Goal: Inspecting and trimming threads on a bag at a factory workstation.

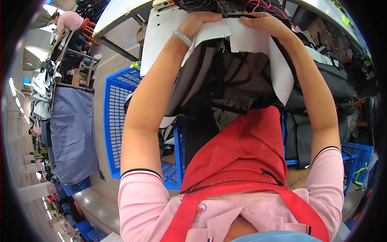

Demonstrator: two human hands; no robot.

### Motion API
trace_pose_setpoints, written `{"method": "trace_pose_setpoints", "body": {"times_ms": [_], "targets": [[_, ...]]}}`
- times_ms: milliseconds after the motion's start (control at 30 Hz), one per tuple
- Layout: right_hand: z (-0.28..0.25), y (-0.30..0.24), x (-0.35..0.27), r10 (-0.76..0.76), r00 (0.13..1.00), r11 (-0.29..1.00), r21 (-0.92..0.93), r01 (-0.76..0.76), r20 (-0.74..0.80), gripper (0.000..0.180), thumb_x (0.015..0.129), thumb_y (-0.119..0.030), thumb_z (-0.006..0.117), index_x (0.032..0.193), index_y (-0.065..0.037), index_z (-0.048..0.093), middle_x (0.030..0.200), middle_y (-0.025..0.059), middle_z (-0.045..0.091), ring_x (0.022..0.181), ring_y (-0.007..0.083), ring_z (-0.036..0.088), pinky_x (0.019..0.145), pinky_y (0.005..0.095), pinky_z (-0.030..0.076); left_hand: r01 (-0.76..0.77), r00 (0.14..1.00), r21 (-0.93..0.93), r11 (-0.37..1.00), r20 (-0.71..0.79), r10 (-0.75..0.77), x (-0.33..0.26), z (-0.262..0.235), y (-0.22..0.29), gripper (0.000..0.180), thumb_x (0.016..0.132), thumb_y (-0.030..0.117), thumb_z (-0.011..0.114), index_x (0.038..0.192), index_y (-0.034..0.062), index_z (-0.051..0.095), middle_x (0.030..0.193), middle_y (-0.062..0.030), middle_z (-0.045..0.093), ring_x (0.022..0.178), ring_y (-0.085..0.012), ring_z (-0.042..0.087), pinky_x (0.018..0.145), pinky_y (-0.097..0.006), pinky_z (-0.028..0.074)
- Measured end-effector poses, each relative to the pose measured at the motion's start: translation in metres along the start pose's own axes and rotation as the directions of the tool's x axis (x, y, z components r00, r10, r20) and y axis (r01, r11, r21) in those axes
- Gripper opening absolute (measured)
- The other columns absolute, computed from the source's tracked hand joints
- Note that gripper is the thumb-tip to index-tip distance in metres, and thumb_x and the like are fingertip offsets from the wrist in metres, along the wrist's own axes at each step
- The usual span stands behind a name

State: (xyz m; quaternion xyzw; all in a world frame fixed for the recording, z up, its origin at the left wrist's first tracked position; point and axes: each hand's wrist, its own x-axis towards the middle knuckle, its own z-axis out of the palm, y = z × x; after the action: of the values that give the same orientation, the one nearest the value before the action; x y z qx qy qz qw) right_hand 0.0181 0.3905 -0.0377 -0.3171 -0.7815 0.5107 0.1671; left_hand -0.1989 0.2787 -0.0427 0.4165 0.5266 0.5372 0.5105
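A floppy fabric piece point(238, 68) of black mesh with white panels hangs from the table edge down over my lap. Along its upper edge runs a narrow black strip point(238, 16). My left hand point(199, 23) pinches this edge at the left, its thumb stretched inward along the strip. At the right, my right hand point(267, 23) grips the same edge, fingers curled and thumb on top. A short gap of the black strip lies between the two hands. Just beyond them, partly cut off by the frame, is a dark machine part point(222, 5) that looks like a sewing machine's foot.
The white machine table point(161, 36) carries a small box with buttons point(163, 4). Pink cords point(268, 5) lie behind my right hand. A blue plastic basket point(115, 121) stands left of my lap. Dark sheets point(298, 133) hang at the right. A person point(70, 22) bends over work, far left.
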Motion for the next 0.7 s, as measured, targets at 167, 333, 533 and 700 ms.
{"method": "trace_pose_setpoints", "body": {"times_ms": [167, 333, 533, 700], "targets": [[-0.010, 0.006, 0.002, -0.014, 0.991, 0.996, -0.095, 0.001, -0.134, 0.058, 0.087, -0.046, 0.064, 0.126, -0.003, 0.058, 0.106, 0.0029, 0.066, 0.101, 0.0114, 0.059, 0.093, 0.0256, 0.040, 0.062, 0.998, -0.131, 0.989, -0.025, -0.066, -0.010, -0.007, 0.007, 0.025, 0.084, 0.020, 0.067, 0.100, 0.0009, 0.068, 0.089, -0.0094, 0.070, 0.075, -0.0164, 0.068, 0.069, -0.026, 0.055], [-0.040, 0.035, -0.064, 0.046, 0.957, 0.991, -0.109, -0.080, -0.285, 0.053, 0.091, -0.044, 0.059, 0.127, -0.006, 0.059, 0.111, 0.0028, 0.064, 0.102, 0.0113, 0.058, 0.092, 0.0257, 0.040, 0.047, 0.999, -0.097, 0.994, -0.020, -0.049, -0.045, -0.009, -0.004, 0.030, 0.084, 0.020, 0.067, 0.104, -0.0018, 0.065, 0.087, -0.0101, 0.069, 0.072, -0.0183, 0.067, 0.066, -0.029, 0.055], [-0.106, -0.016, -0.279, -0.111, 0.829, 0.984, -0.178, 0.015, -0.548, 0.030, 0.088, -0.028, 0.068, 0.104, -0.003, 0.066, 0.085, -0.0035, 0.064, 0.075, 0.0021, 0.055, 0.067, 0.0163, 0.041, 0.070, 0.932, 0.291, 0.954, 0.322, -0.167, -0.101, 0.054, -0.035, 0.019, 0.082, 0.017, 0.068, 0.092, 0.0013, 0.067, 0.081, -0.0007, 0.063, 0.071, -0.0091, 0.060, 0.063, -0.023, 0.046], [-0.127, -0.069, -0.501, 0.251, 0.607, 0.854, -0.123, -0.506, -0.754, 0.032, 0.092, -0.028, 0.062, 0.114, -0.005, 0.063, 0.098, 0.0023, 0.063, 0.090, 0.0115, 0.057, 0.081, 0.0252, 0.042, 0.053, 0.838, 0.349, 0.936, 0.495, -0.232, -0.128, 0.088, -0.072, 0.010, 0.083, 0.011, 0.069, 0.083, 0.0016, 0.067, 0.076, 0.0049, 0.057, 0.070, -0.0063, 0.056, 0.065, -0.021, 0.043]]}}
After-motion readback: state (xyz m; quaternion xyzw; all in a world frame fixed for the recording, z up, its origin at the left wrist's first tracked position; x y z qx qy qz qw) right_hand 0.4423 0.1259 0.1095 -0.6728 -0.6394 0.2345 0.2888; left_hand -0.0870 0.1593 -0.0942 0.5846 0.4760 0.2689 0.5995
